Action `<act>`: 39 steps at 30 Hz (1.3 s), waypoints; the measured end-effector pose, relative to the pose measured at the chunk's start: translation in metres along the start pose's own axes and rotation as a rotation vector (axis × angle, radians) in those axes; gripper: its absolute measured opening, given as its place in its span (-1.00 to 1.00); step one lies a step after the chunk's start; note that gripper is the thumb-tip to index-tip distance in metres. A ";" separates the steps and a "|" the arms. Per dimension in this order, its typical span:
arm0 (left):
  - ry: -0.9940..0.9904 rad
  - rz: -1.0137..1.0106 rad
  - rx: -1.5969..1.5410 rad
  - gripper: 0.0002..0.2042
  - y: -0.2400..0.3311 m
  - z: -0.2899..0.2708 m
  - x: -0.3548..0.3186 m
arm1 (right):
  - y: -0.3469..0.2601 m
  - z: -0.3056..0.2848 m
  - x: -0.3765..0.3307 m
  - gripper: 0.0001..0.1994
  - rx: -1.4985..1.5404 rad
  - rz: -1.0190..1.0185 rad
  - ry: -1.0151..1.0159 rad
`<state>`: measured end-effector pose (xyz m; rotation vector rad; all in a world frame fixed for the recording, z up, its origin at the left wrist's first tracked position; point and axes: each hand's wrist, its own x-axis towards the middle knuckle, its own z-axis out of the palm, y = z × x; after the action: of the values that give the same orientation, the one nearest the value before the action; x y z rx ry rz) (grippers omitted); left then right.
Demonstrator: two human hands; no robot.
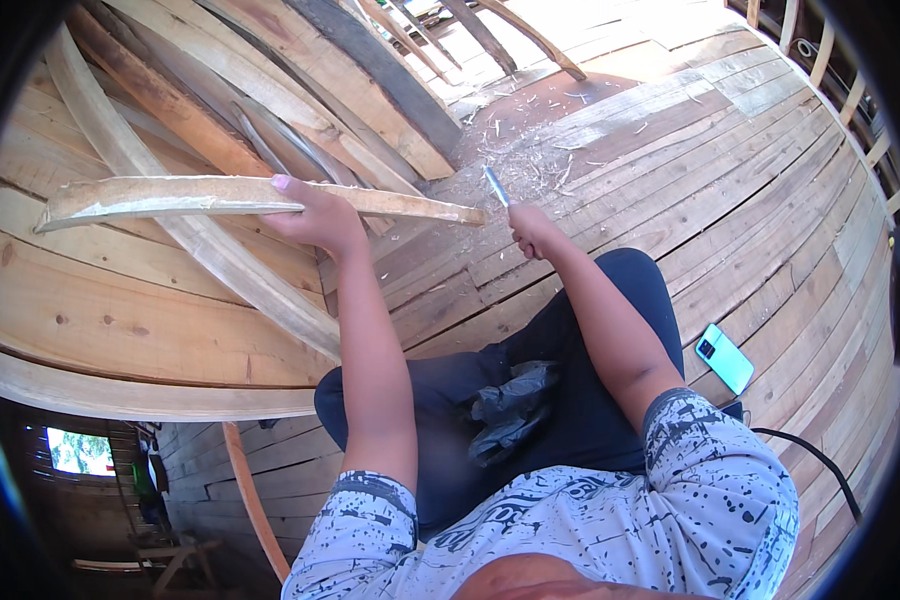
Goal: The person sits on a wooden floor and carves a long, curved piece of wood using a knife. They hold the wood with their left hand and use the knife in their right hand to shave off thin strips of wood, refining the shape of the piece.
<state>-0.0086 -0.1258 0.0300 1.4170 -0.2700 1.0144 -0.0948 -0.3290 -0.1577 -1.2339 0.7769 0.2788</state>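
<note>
My left hand (317,215) is closed around a long, slightly curved strip of wood (170,197), which spans from the left side to the middle of the view. Its upper face looks pale and rough, and one end tapers to the right. My right hand (535,231) grips a knife by its handle, which the fingers hide; the shiny blade (496,187) points up and away, just right of the strip's end and apart from it. Wood shavings (540,160) lie scattered on the plank floor beyond the blade.
Several boards (370,90) lean at the upper left. A curved wooden rib (210,240) crosses the planked side under the strip. A light blue phone (726,360) lies on the plank floor (770,250) by my right knee. A dark crumpled bag (513,410) rests on my lap. A black cable (820,455) curves at the right.
</note>
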 end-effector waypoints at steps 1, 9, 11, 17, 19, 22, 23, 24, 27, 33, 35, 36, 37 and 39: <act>0.038 -0.002 0.035 -0.42 -0.002 -0.004 0.002 | 0.005 -0.008 0.004 -0.62 0.033 0.064 0.020; 0.169 -0.433 0.019 -0.27 -0.039 -0.057 0.040 | -0.004 -0.006 0.043 -0.73 -0.133 -0.092 0.016; 0.217 -0.436 -0.023 -0.26 -0.048 -0.069 0.036 | 0.000 0.006 0.045 -0.74 -0.212 -0.199 0.008; 0.343 -0.444 -0.244 -0.59 -0.044 -0.061 0.023 | 0.029 0.066 0.024 -0.67 -0.373 -0.533 -0.016; 0.289 -0.401 -0.286 -0.62 -0.040 -0.054 0.021 | 0.044 0.076 0.031 -0.64 -0.556 -0.664 0.069; 0.210 -0.307 -0.281 -0.66 -0.035 -0.042 0.014 | 0.048 0.078 0.039 -0.54 -0.622 -0.389 0.147; 0.217 -0.296 -0.256 -0.67 -0.032 -0.038 0.012 | 0.045 0.085 0.038 -0.52 -0.619 -0.392 0.224; 0.224 -0.285 -0.231 -0.68 -0.030 -0.036 0.010 | 0.042 0.090 0.037 -0.51 -0.628 -0.449 0.176; 0.236 -0.282 -0.216 -0.67 -0.029 -0.040 0.012 | 0.007 0.106 0.011 -0.48 -0.650 -0.536 0.047; 0.233 -0.289 -0.270 -0.64 -0.027 -0.049 0.010 | -0.001 0.100 0.007 -0.46 -0.655 -0.477 -0.022; 0.205 -0.256 -0.316 -0.64 -0.028 -0.053 0.009 | -0.018 0.098 -0.007 -0.48 -0.710 -0.482 -0.076; 0.212 -0.247 -0.313 -0.64 -0.029 -0.050 0.006 | -0.016 0.096 -0.003 -0.49 -0.680 -0.541 -0.084; 0.215 -0.240 -0.308 -0.65 -0.027 -0.044 0.002 | -0.014 0.094 0.002 -0.50 -0.646 -0.595 -0.092; 0.206 -0.232 -0.307 -0.65 -0.031 -0.032 -0.004 | -0.007 0.087 0.020 -0.53 -0.621 -0.582 -0.052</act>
<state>-0.0018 -0.0936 -0.0010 1.0313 -0.1008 0.8774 -0.0436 -0.2560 -0.1555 -1.9678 0.2531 0.0670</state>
